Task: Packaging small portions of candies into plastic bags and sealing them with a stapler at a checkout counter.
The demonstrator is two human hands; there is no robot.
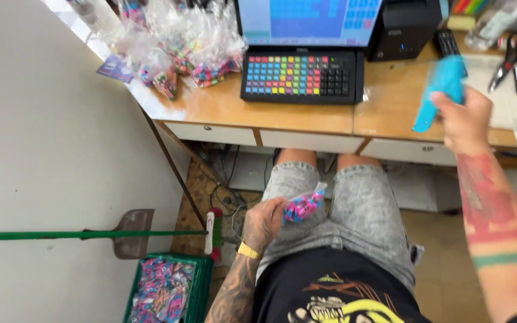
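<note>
Head view: person seated at a wooden counter (306,119), knees under its front edge. Left hand (262,222) is over the lap, fingers closed around a small clear bag of pink and blue sweets (303,206); the bag sticks out to the right of the fist, above the left thigh. Right hand (465,119) is raised over the counter's right part, fingers wrapped around a blue tool (441,90), which is motion-blurred, so its kind cannot be told. A coloured keyboard (300,76) sits mid-counter; scissors (510,60) lie near the far right corner; more filled bags (181,42) are heaped at the left corner. A green crate (201,287) of bags stands on the floor to the left. Risk, as judged: only one end of the bag seems pinched, so it could slip onto the lap or floor; the swinging right hand could knock the scissors.
</note>
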